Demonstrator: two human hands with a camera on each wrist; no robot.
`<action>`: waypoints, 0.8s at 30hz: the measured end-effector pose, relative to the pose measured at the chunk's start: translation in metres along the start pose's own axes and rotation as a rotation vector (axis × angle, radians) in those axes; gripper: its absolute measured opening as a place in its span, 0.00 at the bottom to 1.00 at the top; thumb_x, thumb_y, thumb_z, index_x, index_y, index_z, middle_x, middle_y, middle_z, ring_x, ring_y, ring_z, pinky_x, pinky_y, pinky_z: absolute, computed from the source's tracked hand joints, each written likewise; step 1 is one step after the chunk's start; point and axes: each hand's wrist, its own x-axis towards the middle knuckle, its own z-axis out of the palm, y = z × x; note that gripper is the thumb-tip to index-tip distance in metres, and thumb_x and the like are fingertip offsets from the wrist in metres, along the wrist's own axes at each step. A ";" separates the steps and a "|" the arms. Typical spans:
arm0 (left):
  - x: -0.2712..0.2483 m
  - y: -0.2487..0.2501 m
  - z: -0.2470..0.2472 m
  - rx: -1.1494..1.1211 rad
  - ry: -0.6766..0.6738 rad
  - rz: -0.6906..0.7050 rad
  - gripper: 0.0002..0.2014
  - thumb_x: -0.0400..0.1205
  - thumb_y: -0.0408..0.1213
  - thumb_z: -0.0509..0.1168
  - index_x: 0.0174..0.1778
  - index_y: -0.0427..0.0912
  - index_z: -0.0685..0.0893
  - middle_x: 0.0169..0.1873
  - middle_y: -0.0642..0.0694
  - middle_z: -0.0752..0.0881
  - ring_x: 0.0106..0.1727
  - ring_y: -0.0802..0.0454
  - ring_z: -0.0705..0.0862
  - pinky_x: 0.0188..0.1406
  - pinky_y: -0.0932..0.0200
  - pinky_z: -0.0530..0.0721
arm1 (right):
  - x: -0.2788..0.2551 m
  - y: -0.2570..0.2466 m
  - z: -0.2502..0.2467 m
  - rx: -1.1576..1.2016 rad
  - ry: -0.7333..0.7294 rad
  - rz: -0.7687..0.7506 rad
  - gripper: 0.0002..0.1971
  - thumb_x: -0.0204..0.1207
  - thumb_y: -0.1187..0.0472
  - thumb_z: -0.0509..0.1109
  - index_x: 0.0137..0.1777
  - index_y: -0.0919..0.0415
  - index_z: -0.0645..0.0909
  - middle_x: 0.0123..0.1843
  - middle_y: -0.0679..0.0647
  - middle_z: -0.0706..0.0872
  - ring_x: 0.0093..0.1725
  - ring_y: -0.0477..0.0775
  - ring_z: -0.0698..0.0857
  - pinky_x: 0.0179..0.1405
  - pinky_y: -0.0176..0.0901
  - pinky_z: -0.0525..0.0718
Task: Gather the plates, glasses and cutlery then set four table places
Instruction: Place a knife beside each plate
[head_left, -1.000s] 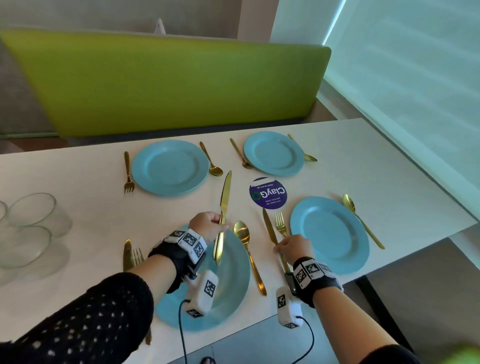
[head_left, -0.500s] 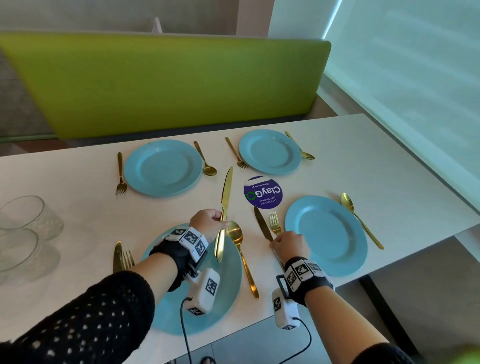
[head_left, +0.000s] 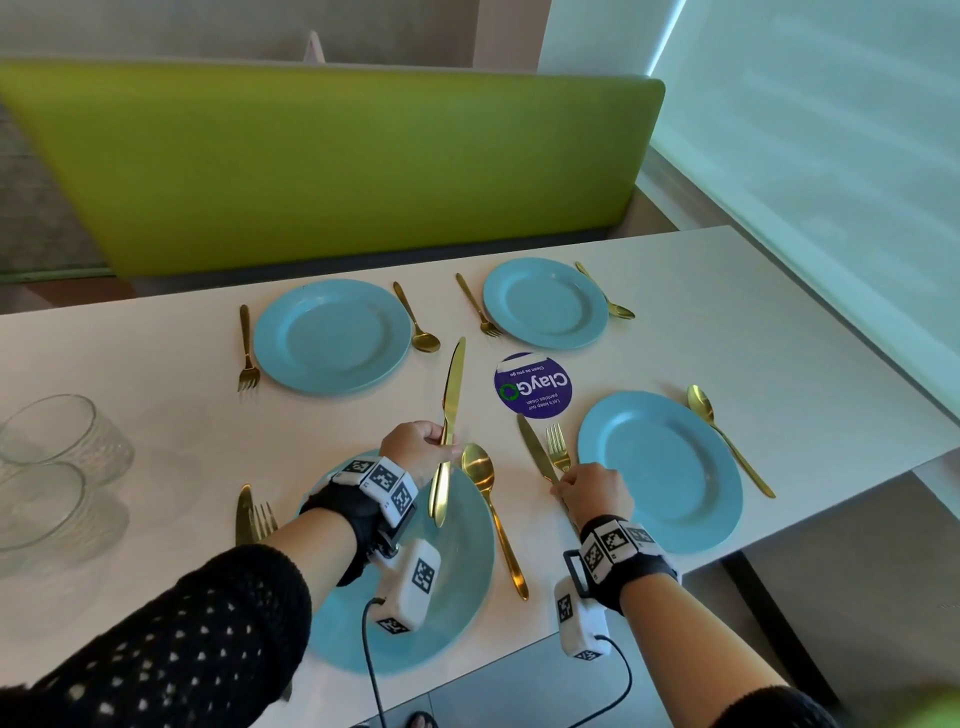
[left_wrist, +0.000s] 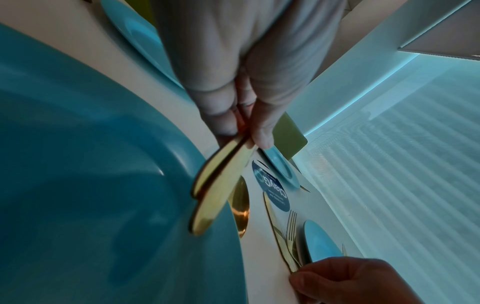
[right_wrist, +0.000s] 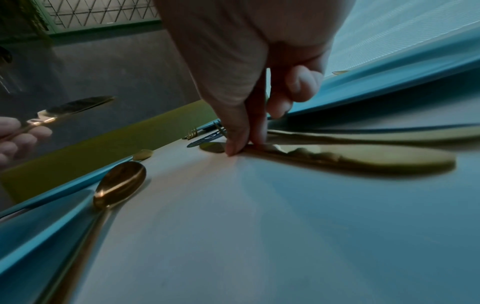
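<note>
My left hand (head_left: 441, 448) grips gold knives (head_left: 453, 395) above the near left blue plate (head_left: 457, 587), blades pointing away. The left wrist view shows two handles (left_wrist: 207, 197) side by side below the fingers (left_wrist: 262, 133). With thumb and finger, my right hand (head_left: 560, 486) pinches the handle of another gold knife (head_left: 534, 449), which lies flat on the table beside a fork (head_left: 558, 447), left of the near right plate (head_left: 670, 467). In the right wrist view that pinch (right_wrist: 241, 148) sits on the knife handle (right_wrist: 363, 158).
Two more blue plates (head_left: 332, 335) (head_left: 545, 304) stand at the far side, each with a fork and a spoon. A spoon (head_left: 485, 509) lies between my hands. Glasses (head_left: 52, 436) stand at the left. A purple sticker (head_left: 532, 384) marks the table's middle. A green bench back rises behind.
Almost nothing differs. The view has drifted slightly. My left hand keeps the knives raised, and my right hand stays on the knife handle.
</note>
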 end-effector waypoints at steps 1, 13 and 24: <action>0.001 0.001 -0.001 0.001 0.000 -0.001 0.09 0.77 0.37 0.71 0.51 0.40 0.86 0.50 0.43 0.89 0.53 0.45 0.87 0.61 0.53 0.83 | 0.000 -0.001 0.001 0.001 0.004 0.004 0.09 0.75 0.53 0.71 0.49 0.56 0.89 0.48 0.56 0.89 0.40 0.54 0.81 0.45 0.42 0.83; 0.009 0.001 -0.017 -0.025 -0.074 0.001 0.06 0.75 0.36 0.73 0.46 0.43 0.87 0.45 0.45 0.89 0.52 0.44 0.88 0.62 0.49 0.84 | -0.014 -0.031 -0.006 0.046 -0.008 -0.011 0.13 0.74 0.48 0.71 0.49 0.57 0.88 0.47 0.56 0.89 0.43 0.55 0.84 0.45 0.43 0.82; 0.016 0.004 -0.065 -0.082 -0.173 0.031 0.08 0.71 0.29 0.74 0.31 0.43 0.83 0.28 0.46 0.83 0.31 0.51 0.81 0.35 0.61 0.82 | -0.046 -0.151 -0.006 0.195 0.091 -0.523 0.13 0.74 0.63 0.69 0.57 0.57 0.87 0.55 0.55 0.88 0.56 0.57 0.84 0.54 0.45 0.81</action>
